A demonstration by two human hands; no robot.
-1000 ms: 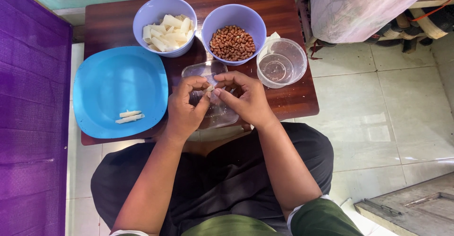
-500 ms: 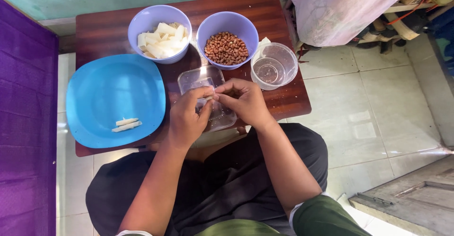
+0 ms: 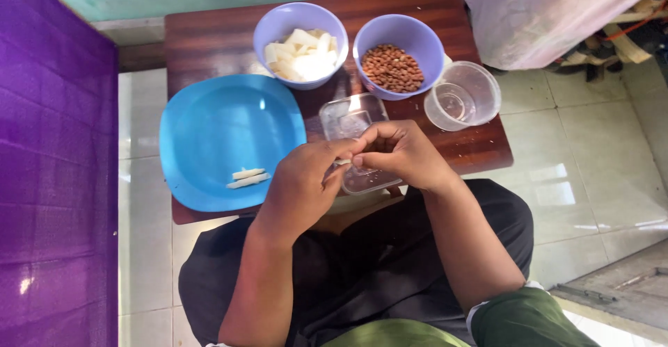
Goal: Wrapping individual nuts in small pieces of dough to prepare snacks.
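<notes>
My left hand (image 3: pixel 303 180) and my right hand (image 3: pixel 400 154) meet fingertip to fingertip over a clear rectangular plastic container (image 3: pixel 348 121). Between the fingertips is a small pale piece (image 3: pixel 342 161), pinched by both hands; most of it is hidden. To the left lies a blue plate (image 3: pixel 223 135) with two thin white rolled strips (image 3: pixel 248 177) near its front. Behind stand a lilac bowl of white pieces (image 3: pixel 300 44) and a lilac bowl of brown peanuts (image 3: pixel 398 56).
A clear round plastic tub (image 3: pixel 463 97) stands at the right of the small dark wooden table (image 3: pixel 209 37). A purple wall (image 3: pixel 52 159) runs along the left. A pale cloth (image 3: pixel 550 10) hangs at the back right over a tiled floor (image 3: pixel 584 173).
The hands stay together over the clear container, with only slight shifts of the fingers. The view has drifted a little.
</notes>
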